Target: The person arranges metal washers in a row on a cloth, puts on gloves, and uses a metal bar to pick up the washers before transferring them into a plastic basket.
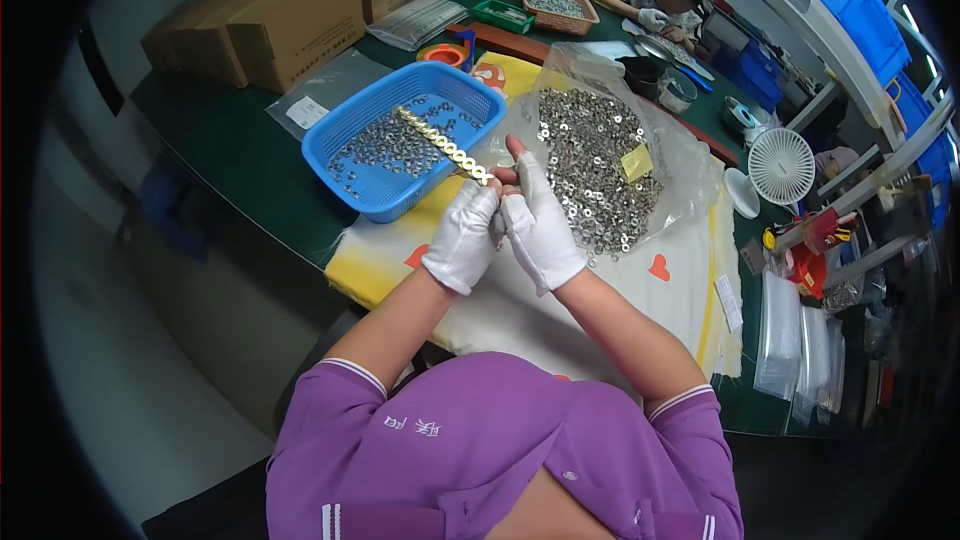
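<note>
A gold-coloured metal strip with a row of round holes [447, 146] slants up and left from my fingers, its far end above the blue basket. My left hand [465, 238], in a white glove with bare fingertips, is closed on the strip's near end. Against it, my right hand [541, 228], gloved likewise, has its fingers bent inward and pressed together; what they pinch is hidden. Small metal pieces [385, 147] lie scattered in the blue plastic basket [390, 208]. Right of my hands, a clear plastic bag [692, 172] lies open with a heap of small ring-like metal parts [592, 165].
Cardboard boxes [300, 30] stand back left, near an orange tape roll [443, 55]. A white fan [781, 166] and plastic bags [778, 335] are at right. Across the green table, another person [665, 0] works beside a basket of parts [556, 6]. A patterned cloth [640, 305] lies under my work.
</note>
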A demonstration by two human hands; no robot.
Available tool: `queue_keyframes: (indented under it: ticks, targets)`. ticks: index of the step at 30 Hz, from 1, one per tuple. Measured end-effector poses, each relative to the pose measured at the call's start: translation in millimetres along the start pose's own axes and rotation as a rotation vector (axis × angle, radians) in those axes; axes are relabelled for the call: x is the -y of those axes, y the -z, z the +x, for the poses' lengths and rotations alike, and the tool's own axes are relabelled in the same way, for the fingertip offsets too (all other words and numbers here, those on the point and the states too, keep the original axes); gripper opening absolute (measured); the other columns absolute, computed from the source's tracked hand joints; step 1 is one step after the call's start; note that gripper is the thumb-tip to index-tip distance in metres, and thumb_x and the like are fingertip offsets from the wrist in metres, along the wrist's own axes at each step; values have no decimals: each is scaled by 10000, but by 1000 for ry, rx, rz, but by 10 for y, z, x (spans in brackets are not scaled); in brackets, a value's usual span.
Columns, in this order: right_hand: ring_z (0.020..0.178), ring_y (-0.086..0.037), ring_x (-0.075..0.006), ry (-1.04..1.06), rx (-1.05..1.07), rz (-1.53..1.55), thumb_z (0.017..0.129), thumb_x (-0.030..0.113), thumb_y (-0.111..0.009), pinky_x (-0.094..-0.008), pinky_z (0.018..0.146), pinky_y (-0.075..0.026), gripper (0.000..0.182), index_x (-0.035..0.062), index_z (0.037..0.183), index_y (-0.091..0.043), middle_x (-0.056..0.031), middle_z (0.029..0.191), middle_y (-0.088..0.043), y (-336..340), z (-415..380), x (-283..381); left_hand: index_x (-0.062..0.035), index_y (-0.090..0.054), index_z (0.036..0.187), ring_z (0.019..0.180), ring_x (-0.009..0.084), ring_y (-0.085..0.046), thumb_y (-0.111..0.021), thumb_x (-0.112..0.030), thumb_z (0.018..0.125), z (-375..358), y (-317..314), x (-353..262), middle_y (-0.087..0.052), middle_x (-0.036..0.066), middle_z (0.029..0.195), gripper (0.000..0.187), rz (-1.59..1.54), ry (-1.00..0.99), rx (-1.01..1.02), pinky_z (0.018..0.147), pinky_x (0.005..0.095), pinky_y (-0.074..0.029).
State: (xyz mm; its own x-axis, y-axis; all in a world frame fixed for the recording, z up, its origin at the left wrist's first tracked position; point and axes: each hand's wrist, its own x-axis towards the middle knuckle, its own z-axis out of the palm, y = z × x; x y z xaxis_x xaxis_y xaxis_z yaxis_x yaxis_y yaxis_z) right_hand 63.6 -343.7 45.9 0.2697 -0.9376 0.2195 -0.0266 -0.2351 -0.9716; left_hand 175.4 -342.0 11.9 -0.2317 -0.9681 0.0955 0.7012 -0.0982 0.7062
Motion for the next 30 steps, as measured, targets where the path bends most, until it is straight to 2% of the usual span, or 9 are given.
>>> queue_keyframes:
  ticks: [4, 8, 10, 17, 21, 24, 25, 27, 30]
  targets:
    - [901, -546, -167, 8, 1, -1, 889, 50, -420, -262, 848, -432, 560, 53, 1430, -277, -107, 1017, -565, -183, 309, -46, -53, -533, 1010, 828, 121, -574, -474, -232, 962, 183, 183, -159, -603, 47, 929, 194, -113, -68, -46, 728, 267, -478]
    - [777, -547, -150, 53, -21, -110, 872, 35, -412, -262, 703, -460, 568, 46, 1425, -279, -103, 991, -554, -234, 423, -128, 11, -484, 1024, 972, 249, -601, -414, -150, 967, 471, 286, -312, -582, 150, 1068, 185, -325, -148, -256, 843, 353, -519]
    - [636, -442, -102, -137, 50, -91, 857, -5, -364, -222, 607, -405, 606, 18, 1443, -211, -30, 786, -481, -232, 247, 115, 22, -470, 1019, 1003, 283, -602, -377, -152, 978, 576, 358, -513, -583, 172, 1060, 202, -432, -91, -435, 888, 386, -522]
    - [584, -397, -82, -265, 106, 63, 873, 70, -361, -212, 544, -344, 595, -12, 1435, -186, -8, 658, -449, -53, -122, 124, -51, -440, 946, 783, 227, -642, -367, -171, 982, 855, 659, -685, -593, 140, 920, 145, -561, -129, -647, 607, 302, -579]
    - [632, -442, -77, -386, 198, 200, 867, 101, -407, -202, 593, -378, 583, -7, 1418, -249, -4, 750, -500, 103, -292, 64, -112, -440, 918, 465, 82, -362, -430, -224, 977, 833, 713, -700, -523, 36, 759, 126, -485, -86, -511, 399, 205, -297]
    - [688, -485, -67, -444, 246, 306, 855, 95, -427, -194, 637, -410, 558, 3, 1392, -306, 11, 860, -530, 169, -358, 102, -100, -445, 924, 476, 81, -349, -443, -252, 977, 674, 330, -498, -506, 31, 745, 161, -348, -32, -369, 405, 210, -285]
    - [679, -478, -63, -449, 264, 225, 855, 98, -428, -191, 630, -406, 543, 7, 1381, -323, 17, 851, -527, 215, -375, 119, -85, -470, 1015, 591, 124, -499, -431, -261, 982, 599, 297, -459, -552, 67, 818, 183, -341, 18, -83, 517, 238, -414]
    - [644, -442, -45, -457, 205, 130, 849, 119, -448, -177, 587, -368, 477, 24, 1315, -409, 41, 805, -507, 346, -457, 116, -79, -470, 1082, 721, 170, -551, -437, -271, 980, 496, 136, -344, -572, 93, 881, 221, -185, 10, -104, 630, 267, -452]
    - [560, -384, -30, -376, -94, -99, 897, 276, -506, -190, 490, -291, 181, 98, 920, -529, 62, 666, -433, 704, -584, 83, -14, -484, 1194, 1059, 322, -569, -511, -246, 939, 314, 267, -223, -582, 182, 1091, 345, 179, -90, -47, 934, 372, -438]
